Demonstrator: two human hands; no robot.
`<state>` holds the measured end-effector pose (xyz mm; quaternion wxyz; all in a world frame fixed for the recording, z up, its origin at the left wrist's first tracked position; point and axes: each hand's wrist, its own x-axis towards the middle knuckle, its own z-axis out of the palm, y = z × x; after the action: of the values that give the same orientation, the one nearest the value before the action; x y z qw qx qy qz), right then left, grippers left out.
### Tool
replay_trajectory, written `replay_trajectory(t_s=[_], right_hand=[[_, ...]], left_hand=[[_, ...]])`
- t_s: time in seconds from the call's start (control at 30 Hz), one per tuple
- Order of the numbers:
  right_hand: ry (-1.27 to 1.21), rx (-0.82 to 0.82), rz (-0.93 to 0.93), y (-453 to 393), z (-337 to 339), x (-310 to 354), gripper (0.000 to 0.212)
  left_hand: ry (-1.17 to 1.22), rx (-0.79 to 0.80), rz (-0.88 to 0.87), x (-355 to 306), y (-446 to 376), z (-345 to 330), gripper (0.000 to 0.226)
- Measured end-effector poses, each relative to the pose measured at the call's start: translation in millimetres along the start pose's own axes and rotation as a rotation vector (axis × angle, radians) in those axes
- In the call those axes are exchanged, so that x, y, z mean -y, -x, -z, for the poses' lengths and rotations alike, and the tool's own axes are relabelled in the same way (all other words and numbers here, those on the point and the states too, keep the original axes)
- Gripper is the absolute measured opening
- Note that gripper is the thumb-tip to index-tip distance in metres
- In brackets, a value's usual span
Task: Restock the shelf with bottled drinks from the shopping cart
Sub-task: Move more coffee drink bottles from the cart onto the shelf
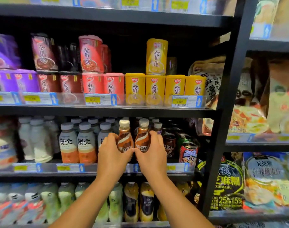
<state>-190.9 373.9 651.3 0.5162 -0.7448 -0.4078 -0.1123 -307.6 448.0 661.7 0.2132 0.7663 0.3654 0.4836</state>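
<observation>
- Brown-and-white plastic, that is what we have in both fists: two small Nescafé coffee bottles, one apiece, up at the middle drinks shelf [107, 174].
- Our left hand [112, 153] curls its fingers round the left coffee bottle with the pale cap [124, 137], thumb across the lower label.
- Our right hand [152, 153] wraps the right coffee bottle with the grey cap [142, 137] the same way, fingers behind, thumb in front.
- Both bottles stand upright, labels outward and close side by side between our thumbs, so they should drop into the row facing the shopper.
- Just left of our left fingers stand the grey-capped bottles with orange bases [78, 142]; a neat front row already, so no room there.
- Just right of our right fingers sit the dark and red cartoon drink cans [188, 152], packed in tight.
- The gap between those two groups looks like our slot, and we judge the bottles are hovering just in front of it, bases hidden behind our palms, so we cannot tell if they touch the shelf.
- Shopping cart is out of view.
- Holding low on the body keeps the caps clear of the shelf edge above [107, 111].
</observation>
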Motion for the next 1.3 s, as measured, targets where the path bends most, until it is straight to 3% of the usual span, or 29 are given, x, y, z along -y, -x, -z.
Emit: replay_trajectory(t_s=[0.2,0.4,0.83,0.9,1.03,1.3], right_hand=[[0.222,-0.044,0.016,-9,-9,-11,0.061],[0.199,0.002,-0.011,-10,-17,-20,0.050],[0.315,0.113,0.061,-4,-12,-14,0.049],[0.286,0.119,0.087,0,-9,-15,0.051],[0.244,0.175,0.174,12,0,-18,0.066],[0.375,0.369,0.168,21,6,-6,0.066]], left_hand=[[-0.092,-0.002,-0.006,12,-8,-20,0.046],[-0.159,0.039,0.003,23,-4,-29,0.041],[-0.314,0.122,-0.037,21,-1,-26,0.038],[-0.292,0.149,-0.075,21,3,-22,0.035],[-0.251,0.162,-0.218,28,15,-5,0.066],[-0.477,0.383,-0.340,29,16,6,0.063]])
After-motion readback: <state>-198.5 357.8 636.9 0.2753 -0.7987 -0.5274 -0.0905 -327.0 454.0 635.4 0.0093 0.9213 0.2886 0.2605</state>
